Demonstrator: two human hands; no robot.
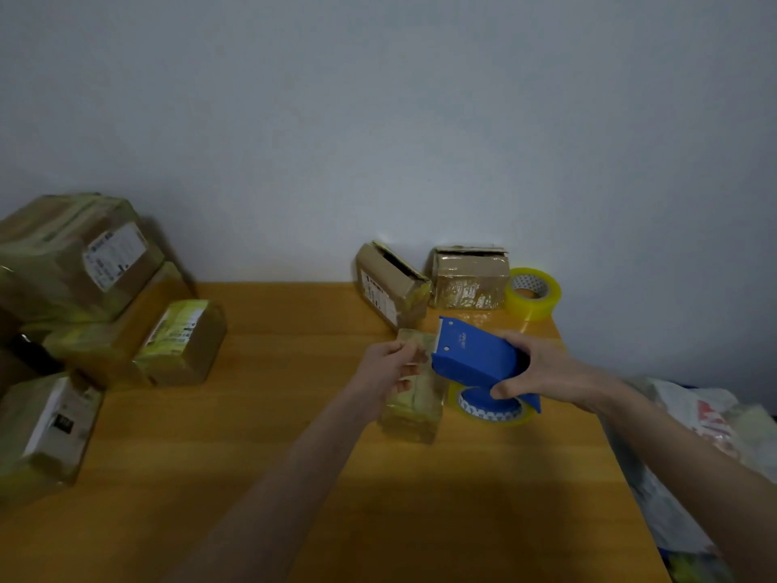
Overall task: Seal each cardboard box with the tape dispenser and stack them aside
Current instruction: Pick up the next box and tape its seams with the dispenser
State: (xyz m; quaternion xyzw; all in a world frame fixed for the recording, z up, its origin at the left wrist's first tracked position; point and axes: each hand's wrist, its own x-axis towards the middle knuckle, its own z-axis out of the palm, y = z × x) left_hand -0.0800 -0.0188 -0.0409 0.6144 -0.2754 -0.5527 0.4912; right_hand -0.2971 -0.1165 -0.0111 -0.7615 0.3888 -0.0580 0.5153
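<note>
My right hand [542,368] grips a blue tape dispenser [475,359] with a roll of clear tape under it, its front edge against a small taped cardboard box [414,408] in the middle of the wooden table [252,456]. My left hand [389,366] holds the top left of that small box, fingers curled on it. Two unsealed boxes stand at the back by the wall: a tilted one [389,286] with a label and a squat one [469,279] with open flaps.
A spare roll of yellowish clear tape [534,293] lies at the back right corner. Several taped boxes [84,288] are piled along the left side of the table. A plastic bag [689,435] sits off the right table edge.
</note>
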